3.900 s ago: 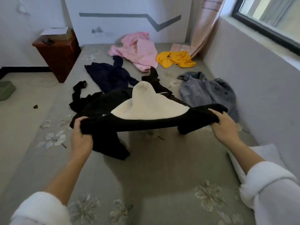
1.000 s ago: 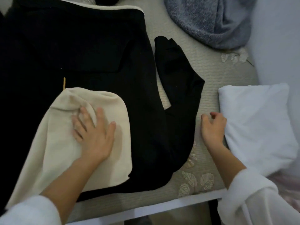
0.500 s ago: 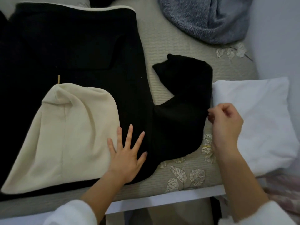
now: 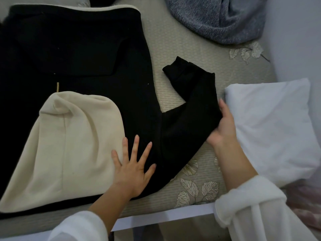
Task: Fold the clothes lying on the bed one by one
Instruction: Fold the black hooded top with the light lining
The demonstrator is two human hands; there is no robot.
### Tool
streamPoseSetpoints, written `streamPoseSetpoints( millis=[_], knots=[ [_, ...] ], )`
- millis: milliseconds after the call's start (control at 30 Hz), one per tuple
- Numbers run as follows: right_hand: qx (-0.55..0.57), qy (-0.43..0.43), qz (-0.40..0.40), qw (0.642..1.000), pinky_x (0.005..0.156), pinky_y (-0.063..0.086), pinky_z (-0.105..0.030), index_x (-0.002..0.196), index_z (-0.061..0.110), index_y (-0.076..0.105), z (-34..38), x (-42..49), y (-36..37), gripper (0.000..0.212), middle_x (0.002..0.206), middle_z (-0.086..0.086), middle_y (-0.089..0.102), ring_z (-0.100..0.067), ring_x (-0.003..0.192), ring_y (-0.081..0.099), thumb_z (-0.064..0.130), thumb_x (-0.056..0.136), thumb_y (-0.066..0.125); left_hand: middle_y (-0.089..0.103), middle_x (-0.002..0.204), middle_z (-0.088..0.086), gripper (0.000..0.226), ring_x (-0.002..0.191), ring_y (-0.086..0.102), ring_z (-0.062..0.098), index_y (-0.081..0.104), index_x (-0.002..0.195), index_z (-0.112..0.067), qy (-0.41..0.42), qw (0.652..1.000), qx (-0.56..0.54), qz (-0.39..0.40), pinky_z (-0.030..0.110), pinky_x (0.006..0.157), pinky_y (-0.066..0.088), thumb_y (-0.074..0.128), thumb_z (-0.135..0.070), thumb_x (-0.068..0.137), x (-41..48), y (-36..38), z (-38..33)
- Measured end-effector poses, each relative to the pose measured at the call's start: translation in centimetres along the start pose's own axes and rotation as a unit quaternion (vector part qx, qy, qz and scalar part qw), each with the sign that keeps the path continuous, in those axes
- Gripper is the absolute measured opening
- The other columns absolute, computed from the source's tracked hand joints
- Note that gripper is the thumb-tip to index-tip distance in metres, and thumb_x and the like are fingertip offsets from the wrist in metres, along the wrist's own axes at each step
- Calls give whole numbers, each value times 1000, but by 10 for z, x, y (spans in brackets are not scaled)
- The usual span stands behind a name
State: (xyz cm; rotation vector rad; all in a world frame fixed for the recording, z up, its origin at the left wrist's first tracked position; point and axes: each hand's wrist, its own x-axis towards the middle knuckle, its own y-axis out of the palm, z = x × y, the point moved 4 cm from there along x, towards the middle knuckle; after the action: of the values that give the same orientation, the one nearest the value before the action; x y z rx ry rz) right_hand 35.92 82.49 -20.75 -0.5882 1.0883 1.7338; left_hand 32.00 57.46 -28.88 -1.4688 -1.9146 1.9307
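I'm working on the black hoodie (image 4: 78, 49), which is lying spread flat across the bed (image 4: 173, 40) with its cream hood (image 4: 69, 145) turned down over the body. I'm pressing my left hand (image 4: 132, 171) flat on the cloth just beside the hood's edge, fingers (image 4: 135, 148) straight and fanned wide, gripping nothing, simply pinning the shoulder. My right hand (image 4: 224, 126) is taking the sleeve (image 4: 187, 119) at its outer bend: its fingers (image 4: 223, 108) are curling round the edge, with the rest of them tucked out of sight under the black fabric, so I'm judging it a light hold rather than a hard pinch. The sleeve is lying kinked at the elbow, its cuff (image 4: 175, 68) pointing back towards the body but apart from it, with a strip of bed showing between. A white pillow (image 4: 271, 122) is sitting just beside my right hand. By my reckoning I'm only getting started: this first piece is laid out and smoothed, but the sleeve is not yet across the chest, the other sleeve is out of view on the left, and the body is waiting to be doubled over. Beyond it, the grey garment (image 4: 217, 18) is lying in a rumpled heap near the wall, unfolded, and I'm seeing no finished stack anywhere, so nearly all the folding is ahead of me.
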Motion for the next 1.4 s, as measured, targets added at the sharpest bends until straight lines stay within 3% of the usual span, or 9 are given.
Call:
streamPoseSetpoints(
  millis=[267, 400, 533, 633, 800, 967, 1133, 1233, 1400],
  knots=[
    [24, -221, 101, 970, 93, 52, -39, 103, 4, 73, 47, -46, 34, 23, 116, -16, 68, -30, 112, 64, 12, 88, 57, -52, 140, -7, 67, 126, -52, 26, -38, 132, -52, 0, 999, -45, 17, 59, 104, -23, -10, -75, 75, -1, -7, -2],
    [-59, -369, -51, 926, 98, 50, -40, 111, 4, 65, 48, -73, 50, 27, 116, -16, 68, -24, 108, 66, 12, 85, 65, -37, 146, -13, 59, 128, -50, 21, -24, 131, -66, 18, 984, -177, -2, 50, 102, -29, -6, -81, 77, -9, -24, -13],
    [-347, -548, -150, 746, 115, 28, -39, 104, 22, 59, 30, -90, 101, 17, 146, -20, 38, -29, 138, 36, 24, 87, 60, -38, 146, -5, 58, 125, -50, 31, -26, 131, -65, 28, 986, -163, -2, 55, 99, -29, -2, -76, 80, -13, -26, -27],
    [-534, -594, -60, 599, 116, 18, -52, 97, 2, 63, -7, -84, 150, 23, 147, -31, 30, -45, 141, 21, 22, 86, 62, -42, 145, 0, 55, 120, -53, 36, -28, 131, -63, 33, 992, -119, -4, 59, 98, -28, -3, -72, 82, -12, -23, -27],
    [-738, -350, 279, 505, 120, 7, -49, 125, 27, 62, -94, -48, 191, 37, 159, -4, 20, -22, 149, 1, 44, 95, 51, -26, 156, 7, 57, 128, -46, 41, 13, 147, -45, 58, 996, -66, 9, 61, 98, -29, 10, -62, 93, -15, -18, -23],
    [-842, -253, 203, 430, 121, 8, -46, 147, 30, 33, -116, -8, 139, 49, 162, 1, 11, -19, 149, -3, 28, 100, 43, -12, 160, 5, 61, 142, -20, 40, 0, 152, -36, 101, 993, -54, 24, 60, 104, -25, 22, -54, 98, -25, -19, -17],
    [-913, -234, 189, 274, 114, -12, -38, 151, 38, 4, -122, 4, 85, 71, 161, 2, -11, -19, 145, -21, 52, 95, 44, 42, 142, 6, 40, 139, 24, 24, 50, 136, -26, 138, 979, -149, 29, 49, 119, -2, 38, -25, 98, -33, -43, 10],
    [-922, -242, 177, 245, 112, -17, -39, 150, 39, -7, -127, 6, 73, 80, 160, 1, -17, -19, 142, -27, 66, 89, 37, 64, 106, -8, 30, 103, 56, 7, 69, 106, -21, 9, 911, -398, -109, 29, 98, 41, 48, -6, 91, -31, -79, 61],
    [-916, -276, 170, 236, 114, -19, -47, 143, 46, -23, -150, -3, 65, 74, 157, 0, -24, -26, 141, -32, 74, 83, 10, 38, 143, 4, 41, 137, 27, 20, 48, 134, -23, -23, 916, -210, -340, 33, 112, 24, 47, -26, 94, 3, -134, 119]
  ],
)
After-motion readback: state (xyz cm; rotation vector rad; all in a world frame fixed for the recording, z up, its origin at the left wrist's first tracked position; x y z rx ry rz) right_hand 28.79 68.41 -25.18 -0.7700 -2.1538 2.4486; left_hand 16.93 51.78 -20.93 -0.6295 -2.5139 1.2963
